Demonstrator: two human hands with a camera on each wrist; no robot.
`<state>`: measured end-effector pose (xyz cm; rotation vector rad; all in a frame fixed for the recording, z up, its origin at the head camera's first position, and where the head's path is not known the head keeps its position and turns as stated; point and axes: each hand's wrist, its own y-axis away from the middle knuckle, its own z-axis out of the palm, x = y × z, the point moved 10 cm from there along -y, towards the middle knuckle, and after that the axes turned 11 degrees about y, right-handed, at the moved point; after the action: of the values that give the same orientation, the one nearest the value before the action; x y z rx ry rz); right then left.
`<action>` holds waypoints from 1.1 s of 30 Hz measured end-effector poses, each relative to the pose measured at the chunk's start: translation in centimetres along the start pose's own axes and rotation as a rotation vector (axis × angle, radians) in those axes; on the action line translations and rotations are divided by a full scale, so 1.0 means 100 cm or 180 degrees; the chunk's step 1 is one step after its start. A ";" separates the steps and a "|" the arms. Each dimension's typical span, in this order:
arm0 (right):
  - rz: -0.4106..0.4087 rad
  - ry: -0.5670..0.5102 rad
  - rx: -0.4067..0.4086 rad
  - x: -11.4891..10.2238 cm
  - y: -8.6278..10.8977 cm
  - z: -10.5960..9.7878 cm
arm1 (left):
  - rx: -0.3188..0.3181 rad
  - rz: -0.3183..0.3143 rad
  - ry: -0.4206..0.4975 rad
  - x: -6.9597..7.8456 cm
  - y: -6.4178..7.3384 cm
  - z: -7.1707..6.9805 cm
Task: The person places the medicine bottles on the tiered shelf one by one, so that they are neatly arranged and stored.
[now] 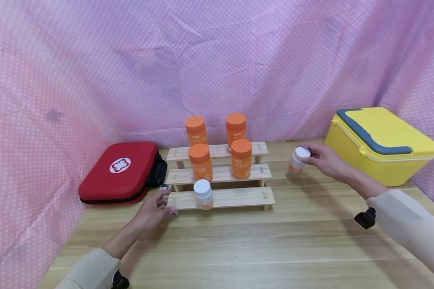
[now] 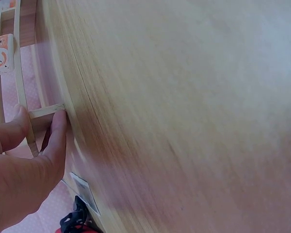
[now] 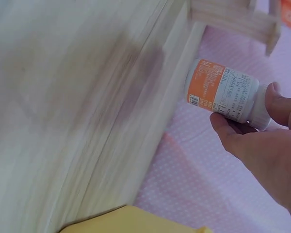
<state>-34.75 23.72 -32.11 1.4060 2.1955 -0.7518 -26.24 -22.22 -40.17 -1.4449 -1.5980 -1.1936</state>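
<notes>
At the right, my right hand (image 1: 323, 159) pinches a white-capped pill bottle (image 1: 297, 160) by its cap, holding it tilted over the table. The right wrist view shows its orange and white printed label (image 3: 223, 91). My left hand (image 1: 152, 212) grips the left end of the lowest step of a three-step wooden rack (image 1: 235, 196); in the left wrist view the thumb and a finger are at the rack's end leg (image 2: 47, 110). A second white-capped bottle (image 1: 203, 195) stands on that lowest step. Orange-capped jars (image 1: 241, 159) stand two each on the middle and top steps.
A red first-aid case (image 1: 119, 172) lies left of the rack. At the right stands a yellow box (image 1: 379, 146) with a grey handle. Near the left hand lies a small flat item (image 1: 164, 187), partly hidden. A pink dotted cloth (image 1: 217, 68) hangs behind the wooden table (image 1: 238, 249).
</notes>
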 end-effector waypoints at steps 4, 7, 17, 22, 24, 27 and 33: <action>-0.0034 0.0014 -0.0059 -0.013 0.017 -0.002 | -0.0001 -0.0017 0.0017 -0.001 0.000 0.000; -0.0080 0.0045 -0.0101 -0.024 0.029 -0.002 | 0.0008 -0.0037 0.0006 -0.002 0.000 0.000; -0.0232 -0.0245 -0.0265 -0.063 0.052 0.001 | 0.0007 -0.0076 0.0150 -0.004 0.001 0.000; -0.0378 -0.0294 -0.0384 -0.087 0.056 0.006 | 0.0027 -0.0063 0.0132 -0.004 0.001 0.000; -0.0469 -0.0334 -0.0430 -0.098 0.055 0.011 | 0.0030 -0.0046 0.0126 -0.003 0.001 0.000; -0.0565 -0.0327 -0.0490 -0.113 0.051 0.022 | 0.0027 -0.0023 0.0146 -0.002 0.001 0.000; -0.0568 -0.0339 -0.0580 -0.134 0.036 0.051 | -0.0006 0.0001 0.0180 -0.002 0.000 0.000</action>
<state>-25.83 12.50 -28.55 1.0690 2.2626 -0.6513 -26.20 -22.31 -40.38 -1.4002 -1.5586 -1.2254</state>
